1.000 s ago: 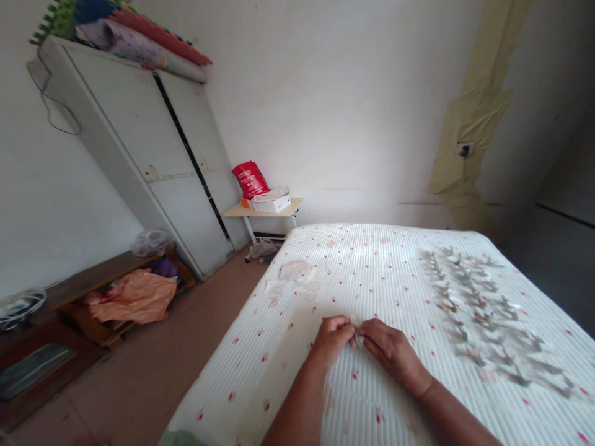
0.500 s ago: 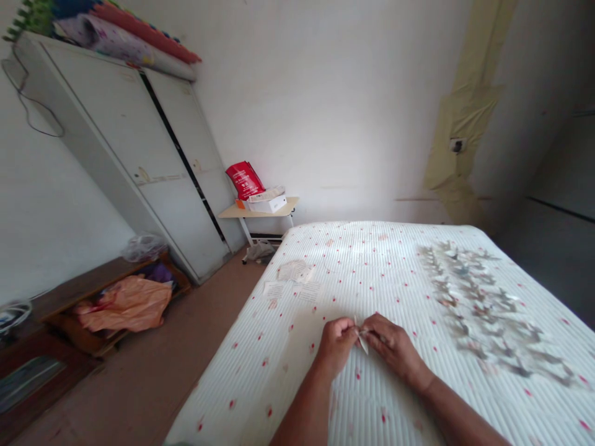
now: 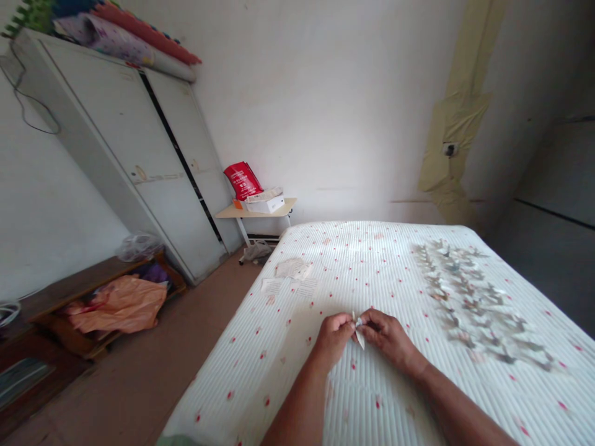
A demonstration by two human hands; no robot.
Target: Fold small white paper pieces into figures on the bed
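Note:
Over the near part of the bed, my left hand (image 3: 335,336) pinches a small piece of folded paper (image 3: 360,340) between thumb and fingers. My right hand (image 3: 387,333) grips the same paper from the other side, its fingertips close to the left ones. One pointed end of the paper sticks out below the fingers and a thin tip shows above. The fingers cover its middle. To the right, rows of small folded paper figures (image 3: 468,303), which look like cranes, stand on the bedspread, slightly blurred.
Printed paper pieces (image 3: 294,269) lie on the left of the striped bedspread (image 3: 297,371). Beyond the bed, a small table (image 3: 260,212) carries a red bag (image 3: 242,180) and a white box (image 3: 266,205). A grey cabinet (image 3: 139,148) and a low wooden shelf (image 3: 69,279) stand left.
The view has shifted slightly. Both hands still hold the folded paper; the right fingers sit a little higher on it, and its pointed end shows more below them.

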